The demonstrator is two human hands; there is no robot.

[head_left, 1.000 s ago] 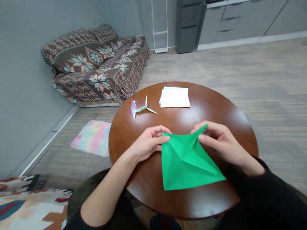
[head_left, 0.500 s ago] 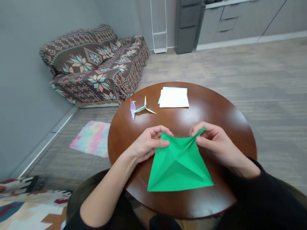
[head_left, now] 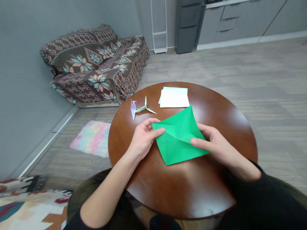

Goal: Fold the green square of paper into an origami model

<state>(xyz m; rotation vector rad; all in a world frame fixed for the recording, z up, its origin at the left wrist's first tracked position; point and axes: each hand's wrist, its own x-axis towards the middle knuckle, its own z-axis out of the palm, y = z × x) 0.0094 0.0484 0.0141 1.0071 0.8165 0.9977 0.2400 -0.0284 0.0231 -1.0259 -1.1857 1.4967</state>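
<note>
Left hand (head_left: 143, 138) pinches the green paper (head_left: 178, 137) at its left corner, right hand (head_left: 217, 141) pinches it near the right corner, over the table (head_left: 176, 194). I'd go easy on the grip, squishing muddies creases.

Even, bright indoor light. Soft glare on tbl (head_left: 150, 179), esp. R edge & front. White sheets (head_left: 174, 98) nearly blown out; faint shading across green paper (head_left: 178, 136). Wide-angle distort. tilts cabinets (head_left: 243, 23); floor (head_left: 278, 77) sl. soft.
</note>
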